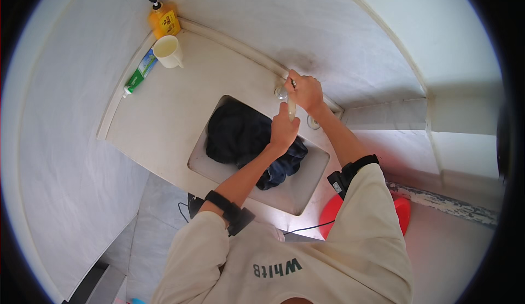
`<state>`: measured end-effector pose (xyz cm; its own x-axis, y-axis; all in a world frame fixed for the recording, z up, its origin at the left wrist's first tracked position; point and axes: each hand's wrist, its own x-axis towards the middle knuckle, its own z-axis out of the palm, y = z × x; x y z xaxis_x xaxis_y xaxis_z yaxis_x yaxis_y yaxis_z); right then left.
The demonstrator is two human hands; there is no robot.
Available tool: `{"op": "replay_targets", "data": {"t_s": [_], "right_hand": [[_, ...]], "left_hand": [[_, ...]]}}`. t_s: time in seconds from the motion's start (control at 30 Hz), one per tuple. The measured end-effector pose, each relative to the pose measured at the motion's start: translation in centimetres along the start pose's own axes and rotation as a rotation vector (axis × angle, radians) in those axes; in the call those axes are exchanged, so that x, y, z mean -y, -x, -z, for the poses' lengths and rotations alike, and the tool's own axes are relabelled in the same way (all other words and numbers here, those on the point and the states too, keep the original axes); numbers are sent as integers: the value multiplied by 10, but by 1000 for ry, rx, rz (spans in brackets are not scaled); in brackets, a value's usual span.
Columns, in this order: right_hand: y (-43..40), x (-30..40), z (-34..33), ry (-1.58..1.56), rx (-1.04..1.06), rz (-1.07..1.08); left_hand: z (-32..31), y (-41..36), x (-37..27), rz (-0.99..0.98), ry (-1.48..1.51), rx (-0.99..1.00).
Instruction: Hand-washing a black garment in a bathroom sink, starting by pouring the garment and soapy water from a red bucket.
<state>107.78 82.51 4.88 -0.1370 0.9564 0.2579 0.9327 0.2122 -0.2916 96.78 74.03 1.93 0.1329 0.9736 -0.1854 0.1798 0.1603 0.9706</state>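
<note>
My left hand [284,127] is closed around the lower end of a pale tube-like piece [291,108], which looks like the spout of a tap. At its upper end my right hand [307,92] wraps the same fitting; a bit of metal shows by the fingers, the rest is hidden. Both hands are above the back edge of a sink basin [311,181] set in a pale countertop [151,111]. Dark, crumpled cloth [238,131], partly dark blue, lies bunched in the basin, partly under my left forearm.
A round metal fitting [280,93] and another [313,122] sit behind the basin. On the far left stand a yellow pump bottle [166,21] and a cream mug [168,53], beside a toothpaste tube [140,72]. A red basin [329,218] and a peeling pipe [443,203] are at right.
</note>
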Motion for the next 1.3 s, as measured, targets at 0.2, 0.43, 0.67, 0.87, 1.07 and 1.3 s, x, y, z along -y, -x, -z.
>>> {"op": "replay_targets", "data": {"t_s": [0.2,0.43,0.67,0.87,1.07,1.3], "right_hand": [[-10,-8,-1,-58,-7,195],[-11,-14,6,-59,130,319],[-5,-9,6,-65,61,204],[-2,6,4,57,51,47],[24,19,9,32,-5,-154],[127,28,-17,-465,-381,-659]], "left_hand": [[67,-40,21,-277,-217,265],[121,-92,-5,-90,-249,826],[82,-45,13,-151,-128,487],[29,-18,28,-71,-26,241],[38,-16,30,4,180,339],[52,8,61,544,723,207]]}}
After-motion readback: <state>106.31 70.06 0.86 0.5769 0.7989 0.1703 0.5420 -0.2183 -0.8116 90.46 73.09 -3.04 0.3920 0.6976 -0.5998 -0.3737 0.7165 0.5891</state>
